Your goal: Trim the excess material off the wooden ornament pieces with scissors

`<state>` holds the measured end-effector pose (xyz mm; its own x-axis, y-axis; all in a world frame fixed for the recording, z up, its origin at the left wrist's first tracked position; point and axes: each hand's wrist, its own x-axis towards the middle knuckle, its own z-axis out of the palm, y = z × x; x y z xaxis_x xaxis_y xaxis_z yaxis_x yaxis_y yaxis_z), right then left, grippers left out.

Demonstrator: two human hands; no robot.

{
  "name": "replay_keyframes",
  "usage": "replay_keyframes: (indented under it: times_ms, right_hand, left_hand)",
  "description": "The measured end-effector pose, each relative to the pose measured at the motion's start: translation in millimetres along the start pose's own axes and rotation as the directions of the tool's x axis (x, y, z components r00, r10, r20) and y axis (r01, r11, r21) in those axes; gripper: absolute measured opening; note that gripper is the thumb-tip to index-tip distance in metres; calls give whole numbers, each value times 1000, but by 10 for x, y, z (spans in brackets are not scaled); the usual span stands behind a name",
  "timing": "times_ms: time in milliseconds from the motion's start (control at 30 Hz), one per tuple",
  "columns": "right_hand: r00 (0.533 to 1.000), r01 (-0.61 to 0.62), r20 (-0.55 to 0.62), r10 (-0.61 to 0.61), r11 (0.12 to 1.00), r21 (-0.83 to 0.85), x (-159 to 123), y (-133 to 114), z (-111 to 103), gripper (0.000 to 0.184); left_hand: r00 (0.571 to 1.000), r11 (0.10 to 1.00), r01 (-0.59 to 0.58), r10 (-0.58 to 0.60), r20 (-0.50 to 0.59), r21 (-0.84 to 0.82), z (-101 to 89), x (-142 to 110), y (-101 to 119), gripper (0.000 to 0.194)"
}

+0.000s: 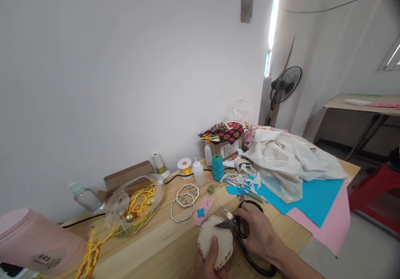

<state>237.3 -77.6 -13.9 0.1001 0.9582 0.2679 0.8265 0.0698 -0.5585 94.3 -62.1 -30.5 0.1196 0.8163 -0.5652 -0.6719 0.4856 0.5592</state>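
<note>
My left hand [208, 261] grips a round scalloped cream piece [218, 237] at the table's near edge, thumb pressed on its face. My right hand [256, 233] is closed on black-handled scissors [240, 229], whose blades meet the upper right rim of the cream piece. Both hands sit low in the head view, over the wooden table [162, 245].
Beyond the hands lie wooden cutout frames [186, 195], a pink strip with a blue shape [202, 210], a bag of yellow cords [137, 206], glue bottles, a teal thread cone [217, 167], a cardboard box [225, 145], cream cloth [290, 158], blue and pink sheets. A pink container [31, 241] stands at left.
</note>
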Motion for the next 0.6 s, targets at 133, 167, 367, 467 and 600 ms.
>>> replay_keyframes:
  times_ms: [133,167,367,467,600]
  right_hand:
    - [1000,-13,-2,13,1000,-2,-14,-9,-3,25]
    - [1000,-15,-7,15,1000,-8,-11,-7,2,24]
    - [993,-120,-29,118,990,-79,37,46,23,31]
    - [992,-126,-29,124,990,-69,12,57,12,34]
    - [999,-36,5,36,999,-26,-77,30,6,31]
  left_hand:
    - [1000,999,20,-20,1,-26,-6,28,4,51]
    - [1000,1000,14,-14,3,-26,-13,36,0,52]
    - [998,997,-2,6,-55,80,-171,40,-85,39]
    - [996,997,-2,9,-89,80,-217,22,-106,31]
    - [998,1000,-3,1,-62,-25,-104,-7,-54,39]
